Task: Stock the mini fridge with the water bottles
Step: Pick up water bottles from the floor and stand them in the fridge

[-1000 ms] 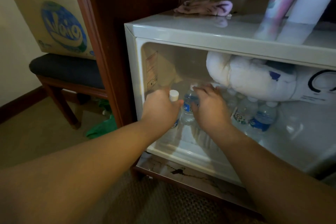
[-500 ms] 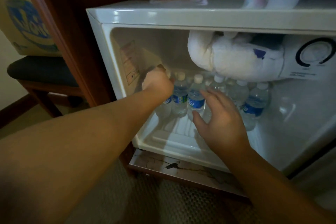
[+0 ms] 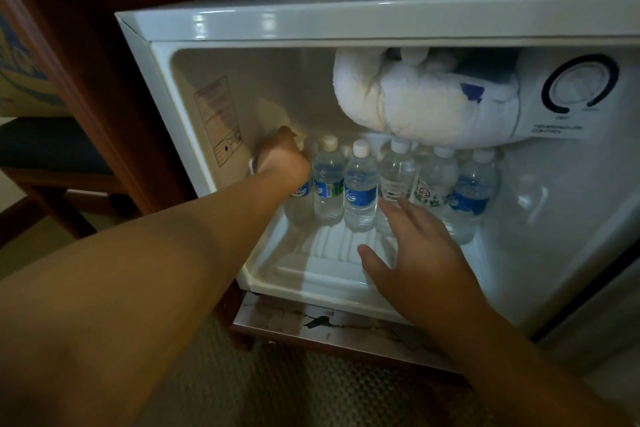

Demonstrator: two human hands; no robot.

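Single head-worn view, looking forward and down from close range into the open mini fridge, slightly from its left; floor near, fridge top far.

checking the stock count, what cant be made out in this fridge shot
Head view only:
- Leftmost clear plastic water bottle: its cap and top are hidden by the left hand.
- Bottles behind the front row: screened by that row, count unclear.
- Small print under the round temperature dial: blurred.
- Right hand: open, covering part of the white fridge floor.
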